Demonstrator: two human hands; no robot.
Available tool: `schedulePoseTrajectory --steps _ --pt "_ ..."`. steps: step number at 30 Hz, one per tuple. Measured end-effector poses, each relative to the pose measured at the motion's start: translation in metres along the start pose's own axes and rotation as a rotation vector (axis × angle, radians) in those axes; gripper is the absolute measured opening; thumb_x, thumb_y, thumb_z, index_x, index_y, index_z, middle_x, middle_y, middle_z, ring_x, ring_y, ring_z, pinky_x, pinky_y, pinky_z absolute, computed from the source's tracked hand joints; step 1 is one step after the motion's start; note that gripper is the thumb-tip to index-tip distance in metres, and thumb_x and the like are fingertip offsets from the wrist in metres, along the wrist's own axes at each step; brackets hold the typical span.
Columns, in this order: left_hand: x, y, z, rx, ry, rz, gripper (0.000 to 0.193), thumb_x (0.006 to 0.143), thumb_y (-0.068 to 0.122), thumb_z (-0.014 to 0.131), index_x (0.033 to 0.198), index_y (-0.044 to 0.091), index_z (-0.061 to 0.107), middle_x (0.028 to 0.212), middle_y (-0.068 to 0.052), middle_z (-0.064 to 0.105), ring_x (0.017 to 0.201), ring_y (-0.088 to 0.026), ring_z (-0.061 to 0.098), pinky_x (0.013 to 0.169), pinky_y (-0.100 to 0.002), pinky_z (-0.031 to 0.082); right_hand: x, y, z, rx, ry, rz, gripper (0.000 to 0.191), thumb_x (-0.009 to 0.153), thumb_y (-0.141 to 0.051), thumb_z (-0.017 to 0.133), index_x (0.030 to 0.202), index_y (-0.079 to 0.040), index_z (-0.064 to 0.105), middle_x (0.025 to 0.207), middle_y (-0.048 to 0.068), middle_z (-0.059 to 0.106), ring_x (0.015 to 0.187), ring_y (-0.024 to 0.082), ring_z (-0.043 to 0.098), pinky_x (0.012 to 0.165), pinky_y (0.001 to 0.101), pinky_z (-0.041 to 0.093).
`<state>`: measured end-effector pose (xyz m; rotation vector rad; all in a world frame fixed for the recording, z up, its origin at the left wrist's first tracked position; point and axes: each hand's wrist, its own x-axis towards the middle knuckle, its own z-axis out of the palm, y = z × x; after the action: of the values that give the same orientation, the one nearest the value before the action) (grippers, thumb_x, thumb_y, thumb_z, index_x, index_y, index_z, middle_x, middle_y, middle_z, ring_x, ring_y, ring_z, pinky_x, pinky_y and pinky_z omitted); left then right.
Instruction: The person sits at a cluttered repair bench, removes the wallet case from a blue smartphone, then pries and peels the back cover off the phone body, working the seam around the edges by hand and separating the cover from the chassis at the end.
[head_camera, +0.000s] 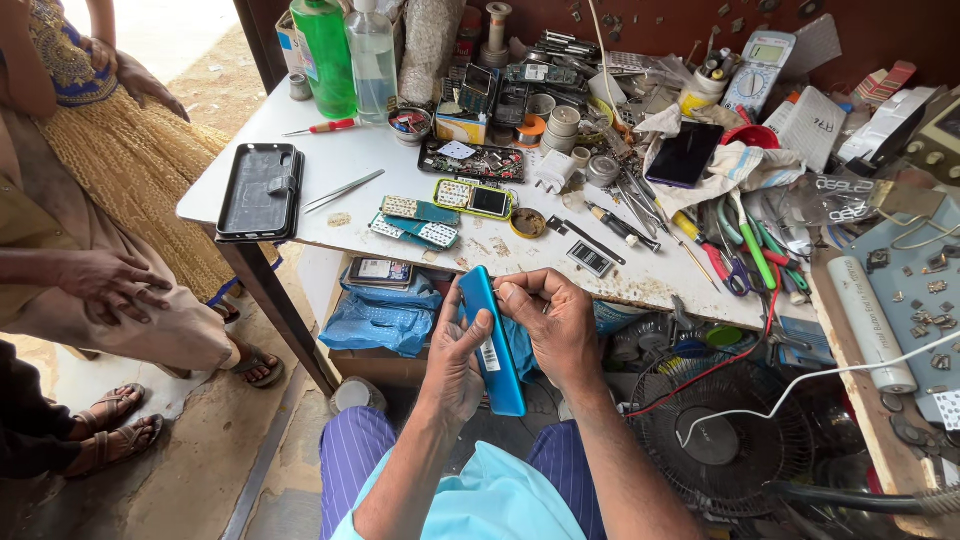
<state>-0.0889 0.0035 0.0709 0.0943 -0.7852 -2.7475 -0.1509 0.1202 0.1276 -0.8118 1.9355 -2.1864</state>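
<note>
there is one view only, from a camera worn on the person's head. it looks steeply down and forward over the person's own lap, so the forearms enter from the bottom edge and the left hand (455, 365) and right hand (555, 325) sit close, just below centre. beyond them the white table (300, 130) fills the upper half, running off the right edge. the floor (190, 470) and other people standing by show at the left. with no second view, nothing is shared.
</note>
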Motion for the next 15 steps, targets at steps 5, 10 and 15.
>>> schedulePoseTrajectory --steps 5,10,15 --pt "0.001 0.005 0.009 0.070 0.038 0.013 0.099 0.079 0.017 0.081 0.162 0.013 0.026 0.137 -0.013 0.058 0.125 -0.022 0.059 0.101 -0.041 0.054 0.003 -0.004 -0.003 -0.019 0.014 -0.002 0.021 0.097 -0.010 0.069 0.108 0.007 0.069 0.104 0.014 0.076 0.091 0.013 0.073 0.085 0.0299 0.064" --pt "0.002 0.011 0.025 0.145 0.054 0.081 0.104 0.077 0.014 0.083 0.161 0.013 0.021 0.141 -0.016 0.054 0.125 -0.024 0.060 0.097 -0.042 0.058 0.007 -0.015 -0.005 -0.011 0.028 -0.047 0.020 0.098 -0.010 0.068 0.108 0.007 0.069 0.104 0.014 0.075 0.092 0.014 0.073 0.087 0.0300 0.064" --pt "0.014 0.019 0.044 0.206 -0.002 0.127 0.106 0.077 0.014 0.084 0.163 0.011 0.021 0.141 -0.019 0.055 0.122 -0.025 0.061 0.095 -0.039 0.059 0.017 -0.028 -0.013 0.074 0.061 -0.073 0.020 0.098 -0.011 0.067 0.108 0.007 0.068 0.105 0.013 0.075 0.094 0.014 0.074 0.090 0.0308 0.063"
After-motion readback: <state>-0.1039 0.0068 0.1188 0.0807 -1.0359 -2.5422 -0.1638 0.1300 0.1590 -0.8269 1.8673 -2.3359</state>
